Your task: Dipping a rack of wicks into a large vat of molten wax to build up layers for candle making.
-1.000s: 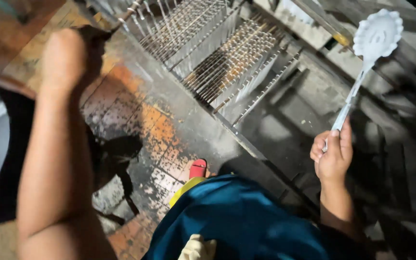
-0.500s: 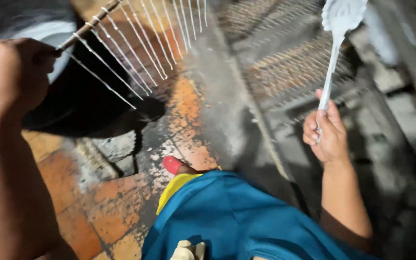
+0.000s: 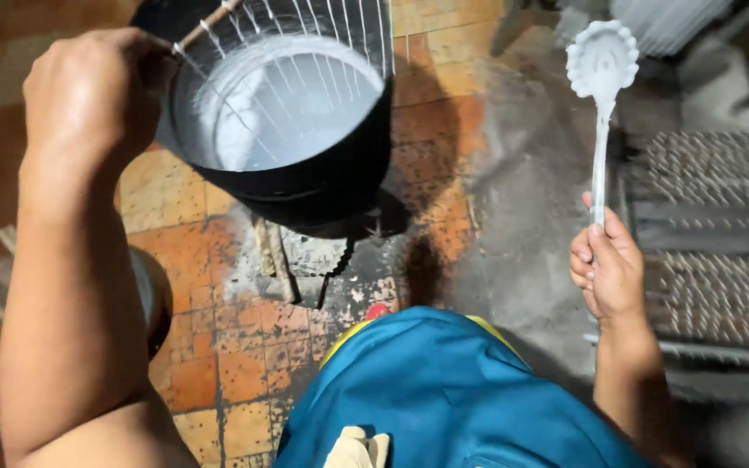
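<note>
A rack [image 3: 296, 43] of thin white-coated rods on a wooden bar is held over a black pot [image 3: 305, 165] of smooth white liquid at 12 o'clock. The left hand [image 3: 88, 104] is closed in a fist round the bar's end at 10 o'clock. The right hand [image 3: 607, 273], at 3 o'clock, is wrapped round the handle of a white, scallop-edged ladle [image 3: 602, 65], raised upright and clear of the pot. The dipping or coating step seems to be in hand; next, the rack would probably need to be kept level over the pot's mouth while the ladle is brought across. The tile floor [image 3: 236, 347] is worn, orange and spattered white. Spiked metal racks [image 3: 721, 243] are seen at 3 o'clock.
</note>
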